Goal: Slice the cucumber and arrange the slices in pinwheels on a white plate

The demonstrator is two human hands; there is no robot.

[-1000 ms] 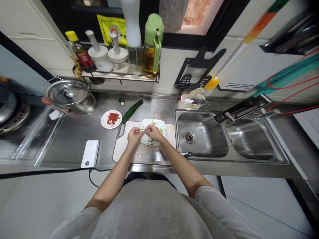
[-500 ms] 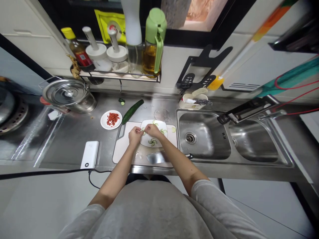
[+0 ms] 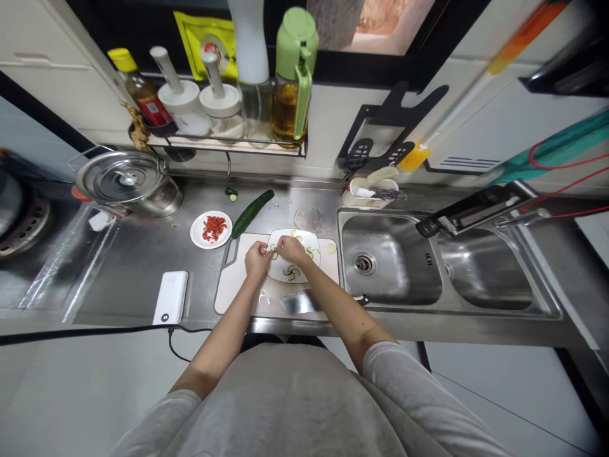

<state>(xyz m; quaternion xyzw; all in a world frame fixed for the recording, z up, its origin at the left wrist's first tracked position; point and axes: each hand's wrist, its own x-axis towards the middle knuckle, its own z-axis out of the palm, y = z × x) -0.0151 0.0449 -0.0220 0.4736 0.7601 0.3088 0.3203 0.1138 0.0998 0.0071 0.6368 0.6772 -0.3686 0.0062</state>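
Note:
Over the left rim of a white plate point(image 3: 304, 240), my left hand point(image 3: 257, 259) and my right hand point(image 3: 291, 249) are both closed in a pinch, their fingertips close together at a thin cucumber slice point(image 3: 274, 255). My fingers partly hide that slice. Curved green-edged cucumber slices point(image 3: 292, 273) lie on the plate in small pinwheel groups. Beneath the plate is a pale cutting board point(image 3: 238, 289). A cleaver point(image 3: 297, 302) rests flat on the board's near side, partly under my right forearm. A loose cucumber slice point(image 3: 332, 248) sits at the board's right.
Behind the board lie a cucumber point(image 3: 253, 213) and a cut end piece point(image 3: 231, 193). A small plate point(image 3: 195, 236) of red bits stands left. Nearby are a white power bank point(image 3: 171, 297), a lidded steel pot point(image 3: 157, 195) and a double sink point(image 3: 394, 254). Bottles fill the wall rack point(image 3: 228, 147).
My hands stay pinched at the plate's left side, with only slight finger movement. The camera view has shifted a little; the objects on the counter have kept their places.

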